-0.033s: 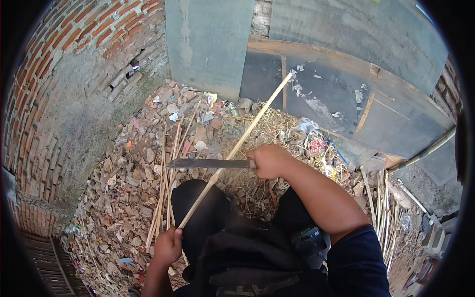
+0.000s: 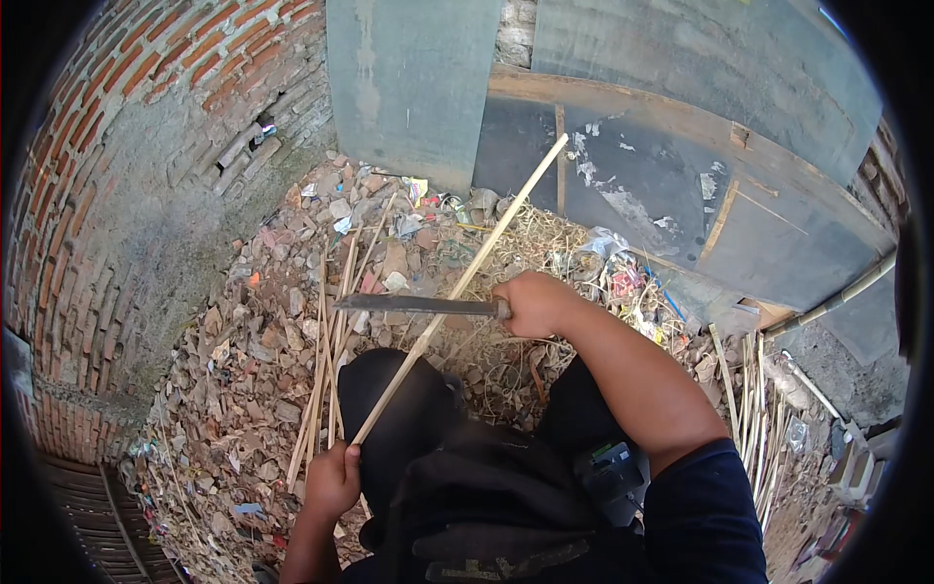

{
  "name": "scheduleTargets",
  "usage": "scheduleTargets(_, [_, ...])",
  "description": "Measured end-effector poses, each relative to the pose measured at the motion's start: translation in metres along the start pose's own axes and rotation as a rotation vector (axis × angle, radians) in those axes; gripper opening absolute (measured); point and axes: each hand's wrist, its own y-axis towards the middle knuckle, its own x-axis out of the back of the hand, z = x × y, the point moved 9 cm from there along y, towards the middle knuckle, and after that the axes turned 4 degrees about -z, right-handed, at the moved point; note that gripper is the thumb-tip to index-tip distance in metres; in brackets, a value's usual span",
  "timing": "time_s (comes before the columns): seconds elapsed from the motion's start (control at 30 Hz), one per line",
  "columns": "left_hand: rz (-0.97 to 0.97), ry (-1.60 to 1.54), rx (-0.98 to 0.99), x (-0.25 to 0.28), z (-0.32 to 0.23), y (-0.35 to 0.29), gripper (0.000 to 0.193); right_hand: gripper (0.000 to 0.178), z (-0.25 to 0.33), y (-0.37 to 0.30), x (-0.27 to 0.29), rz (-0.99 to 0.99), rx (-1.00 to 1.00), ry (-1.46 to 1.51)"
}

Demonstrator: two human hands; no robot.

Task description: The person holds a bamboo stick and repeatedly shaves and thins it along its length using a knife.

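Observation:
My left hand (image 2: 333, 480) is closed around the lower end of a long pale bamboo strip (image 2: 494, 238). The strip slants up and to the right, passing over my left knee (image 2: 375, 384). My right hand (image 2: 538, 304) grips the handle of a machete (image 2: 418, 305), its dark blade pointing left. The blade lies across the middle of the strip; whether it presses into the strip, I cannot tell. Thin curled shavings (image 2: 555, 238) are heaped on the ground beyond my right hand.
Several bamboo strips (image 2: 316, 389) lie on rubble beside my left knee. More strips (image 2: 751, 409) rest at the right. A brick wall (image 2: 126, 243) stands on the left, and grey panels (image 2: 409, 88) close off the far side. Plastic litter (image 2: 623, 282) lies near the panels.
My right hand and the machete have moved slightly up and away along the strip. The strip's far end has shifted a little to the left and up. My left hand keeps its hold.

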Motion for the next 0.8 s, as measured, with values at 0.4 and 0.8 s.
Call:
scheduleTargets(0.4, [-0.078,0.171,-0.042,-0.003,0.0,-0.004,0.038,0.025,-0.012,0.0,0.004,-0.069,-0.021,0.043])
scheduleTargets(0.8, [-0.093,0.185,-0.005,-0.006,0.002,-0.001,0.036,0.038,0.004,-0.004,0.01,-0.01,-0.036,0.024])
